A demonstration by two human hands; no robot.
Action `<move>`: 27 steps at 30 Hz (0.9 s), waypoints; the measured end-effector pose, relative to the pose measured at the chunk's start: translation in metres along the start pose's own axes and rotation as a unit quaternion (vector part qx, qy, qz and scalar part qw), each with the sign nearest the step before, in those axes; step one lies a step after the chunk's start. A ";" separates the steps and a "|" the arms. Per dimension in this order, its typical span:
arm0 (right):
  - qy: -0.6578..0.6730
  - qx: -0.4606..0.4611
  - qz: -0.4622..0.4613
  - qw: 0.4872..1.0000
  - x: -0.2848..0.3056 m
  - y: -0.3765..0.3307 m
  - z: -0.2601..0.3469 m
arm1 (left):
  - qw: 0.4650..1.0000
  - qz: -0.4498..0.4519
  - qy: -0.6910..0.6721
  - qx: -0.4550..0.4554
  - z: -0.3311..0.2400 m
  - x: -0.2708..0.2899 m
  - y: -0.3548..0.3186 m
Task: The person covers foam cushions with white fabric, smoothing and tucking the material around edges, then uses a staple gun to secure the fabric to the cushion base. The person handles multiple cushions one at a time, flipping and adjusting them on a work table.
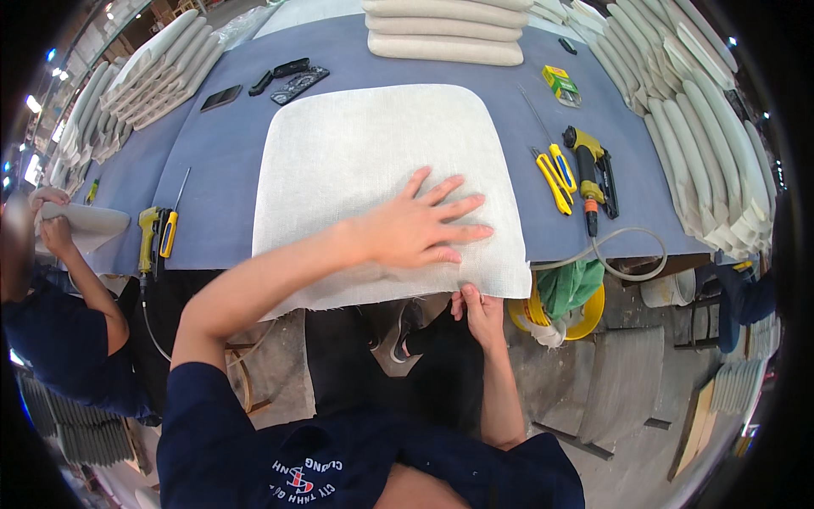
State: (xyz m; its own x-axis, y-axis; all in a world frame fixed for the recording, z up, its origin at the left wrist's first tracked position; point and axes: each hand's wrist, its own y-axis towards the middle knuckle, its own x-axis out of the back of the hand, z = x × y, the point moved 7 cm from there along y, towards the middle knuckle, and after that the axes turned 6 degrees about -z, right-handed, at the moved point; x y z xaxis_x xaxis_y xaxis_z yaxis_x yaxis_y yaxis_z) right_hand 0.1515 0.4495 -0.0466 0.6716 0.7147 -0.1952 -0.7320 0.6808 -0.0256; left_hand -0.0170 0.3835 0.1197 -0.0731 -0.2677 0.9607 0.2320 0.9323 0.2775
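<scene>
A cream fabric-covered seat pad lies in front of me, rounded at its far corners, with a frayed cloth edge along its near side. My left hand rests flat on the right part of the pad, fingers spread. Under the near right edge, my right hand pinches the overhanging cloth, its thumb at the edge and the fingers curled beneath. Part of those fingers is hidden by the fabric.
Right of the pad lie a yellow staple gun with an air hose, a yellow cutter, a screwdriver and a small box. Stacked pads stand behind. A co-worker's hand handles another pad at left.
</scene>
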 end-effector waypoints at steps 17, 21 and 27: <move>-0.013 -0.026 0.020 0.999 0.010 0.001 -0.012 | 0.886 0.134 -0.273 0.350 0.322 0.001 0.078; -0.030 -0.034 0.026 0.999 0.009 0.000 -0.020 | 0.861 -0.073 -0.287 0.413 0.370 0.046 0.090; -0.025 -0.039 0.016 0.999 0.013 -0.003 -0.016 | 0.899 0.117 -0.254 0.338 0.330 -0.044 0.092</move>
State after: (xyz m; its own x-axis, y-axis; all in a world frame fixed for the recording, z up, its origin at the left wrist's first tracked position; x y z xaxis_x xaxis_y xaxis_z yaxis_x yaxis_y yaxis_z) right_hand 0.1609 0.4542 -0.0644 0.6510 0.7446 -0.1475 -0.7588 0.6440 -0.0974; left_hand -0.3128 0.5610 0.1008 -0.5721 -0.0595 0.8180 -0.3311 0.9292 -0.1640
